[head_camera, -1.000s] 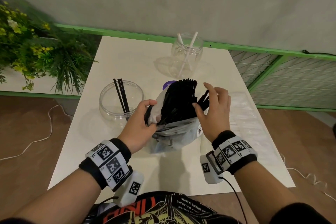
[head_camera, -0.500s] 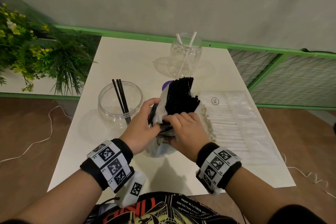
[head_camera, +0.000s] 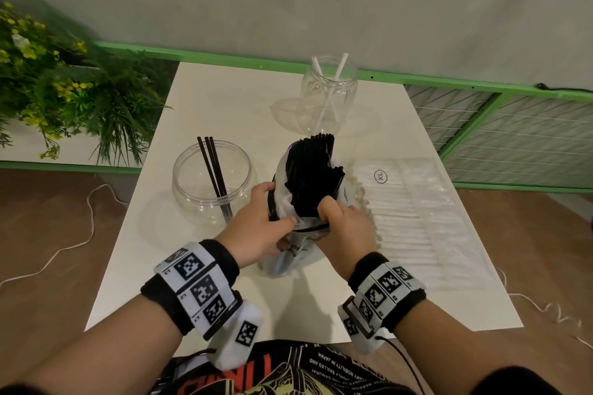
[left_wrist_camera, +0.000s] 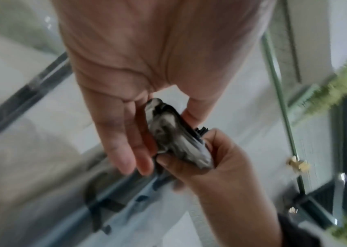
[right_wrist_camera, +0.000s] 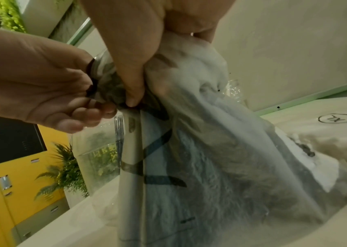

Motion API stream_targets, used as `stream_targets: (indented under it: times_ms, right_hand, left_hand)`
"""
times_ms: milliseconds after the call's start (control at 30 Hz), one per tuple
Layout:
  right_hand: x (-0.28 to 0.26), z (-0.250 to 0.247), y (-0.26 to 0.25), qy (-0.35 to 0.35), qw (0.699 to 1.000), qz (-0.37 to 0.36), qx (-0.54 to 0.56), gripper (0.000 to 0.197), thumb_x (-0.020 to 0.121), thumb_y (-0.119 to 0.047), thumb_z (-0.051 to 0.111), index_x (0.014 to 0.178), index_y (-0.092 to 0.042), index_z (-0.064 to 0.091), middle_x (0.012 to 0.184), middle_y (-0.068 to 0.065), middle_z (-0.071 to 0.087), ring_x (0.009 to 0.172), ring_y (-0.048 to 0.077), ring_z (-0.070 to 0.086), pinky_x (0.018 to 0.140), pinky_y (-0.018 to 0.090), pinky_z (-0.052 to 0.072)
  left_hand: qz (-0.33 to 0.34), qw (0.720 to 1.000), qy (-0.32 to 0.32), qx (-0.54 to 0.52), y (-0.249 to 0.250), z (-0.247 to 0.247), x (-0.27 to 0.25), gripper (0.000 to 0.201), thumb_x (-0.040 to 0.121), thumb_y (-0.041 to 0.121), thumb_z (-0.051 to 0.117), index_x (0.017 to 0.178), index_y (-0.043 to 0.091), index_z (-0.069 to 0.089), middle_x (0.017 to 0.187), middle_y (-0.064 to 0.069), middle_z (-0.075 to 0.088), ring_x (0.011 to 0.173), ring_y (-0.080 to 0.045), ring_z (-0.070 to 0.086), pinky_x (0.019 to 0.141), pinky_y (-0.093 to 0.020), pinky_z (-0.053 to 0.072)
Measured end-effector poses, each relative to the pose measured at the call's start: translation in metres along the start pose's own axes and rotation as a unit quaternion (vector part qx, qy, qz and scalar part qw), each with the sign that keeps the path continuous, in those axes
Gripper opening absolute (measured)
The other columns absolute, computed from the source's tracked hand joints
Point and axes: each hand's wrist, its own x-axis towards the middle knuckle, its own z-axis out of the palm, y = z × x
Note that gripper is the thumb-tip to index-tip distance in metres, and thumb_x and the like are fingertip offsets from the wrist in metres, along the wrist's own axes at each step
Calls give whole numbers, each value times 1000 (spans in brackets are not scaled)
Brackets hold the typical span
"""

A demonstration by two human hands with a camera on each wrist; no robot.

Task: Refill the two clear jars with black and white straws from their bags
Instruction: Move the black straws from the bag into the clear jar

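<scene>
1. Where the black straws [head_camera: 309, 176] stand bunched upright in their bag [head_camera: 290, 253], at the middle of the white table [head_camera: 224, 99], both hands are closed on the bag's mouth.
2. At the left edge of the opening, the left hand [head_camera: 256, 228] pinches the crumpled plastic between thumb and curled fingers; the left wrist view shows the film folded in that pinch.
3. On the right side, the right hand [head_camera: 343, 228] curls its fingers over the rim and clamps film and lower bundle together, the thumb pressed against the plastic in the right wrist view.
4. Left of the bag and just beside the left hand stands the near jar [head_camera: 211, 183], holding only a few black straws that lean on its rim.
5. Farther off, beyond the bag, the far jar [head_camera: 330, 90] holds two white straws, crossed.
6. To the right lies the flat bag of white straws [head_camera: 414, 218], seemingly untouched, so most of the refill looks still ahead.
7. Risks, as I judge them: the thin film may slip from the pinch and let the bundle splay across the table; pulling too many straws at once could drag the bag upward; and a careless left wrist could knock the light near jar.
</scene>
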Motion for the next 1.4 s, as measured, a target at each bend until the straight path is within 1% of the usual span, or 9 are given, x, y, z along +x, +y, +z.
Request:
stream_targets:
  times_ms: [167,300,400,500,733,1033,1133,1233,1400]
  right_hand:
    - [-18,-5,3,-43,993,-9,112,27,78,-41,67,89,-20,52,76,-7,58,63,11,50,55,12,35]
    - [-13,-13,8,-50,972,79,216,13,89,-18,64,97,-12,56,93,-2,59,79,10,61,73,27,54]
    - [1,-16,8,-27,971,124,202,36,79,-7,74,109,-10,54,101,-3,46,68,10,58,67,19,50]
    - [9,-14,5,-59,982,117,135,44,74,-16,78,112,-8,60,103,-1,47,69,13,51,68,26,49]
    - [14,-12,-3,-52,988,142,20,34,69,-31,78,92,-10,63,103,1,42,95,18,38,71,28,38]
    - [13,-15,2,-35,969,185,158,22,74,-23,74,93,-17,66,91,-4,60,93,18,44,70,20,33]
    - [11,-24,3,-39,965,176,188,18,78,-21,72,95,-21,64,87,-1,66,83,13,54,65,13,40]
    - [10,-29,3,-45,975,163,144,22,82,-23,68,102,-22,61,90,-3,67,80,16,59,67,29,48]
    - [10,-27,3,-57,991,124,9,24,82,-24,66,104,-19,59,87,-2,64,83,22,56,73,33,34]
  left_hand:
    - [41,998,32,16,-8,2,7,76,80,11,61,140,36,22,107,-7,65,90,-19,66,82,-39,55]
    - [60,997,49,13,-7,2,8,78,82,-1,58,141,34,22,110,0,63,98,-14,63,84,-28,51]
    - [68,996,60,5,-8,5,9,70,81,-3,59,138,26,32,112,1,64,102,-13,62,90,-30,50]
    - [78,996,47,-15,-5,9,11,52,80,-7,58,124,21,49,111,4,65,105,-11,61,94,-30,48]
    - [115,992,19,-42,6,8,12,37,82,-9,54,98,23,65,91,7,68,80,0,61,71,-13,44]
    - [97,990,28,-101,7,5,13,47,80,-13,45,89,31,61,92,-3,66,90,-21,62,93,-46,48]
    - [93,988,38,-118,11,8,15,57,77,-20,42,75,34,61,81,-1,59,81,-18,56,85,-47,49]
    - [87,984,39,-153,20,8,15,49,70,-17,44,67,30,59,75,-2,53,76,-19,49,75,-39,45]
    - [40,958,3,-284,29,9,13,26,54,-6,43,63,18,49,69,-5,42,67,-19,40,62,-29,38]
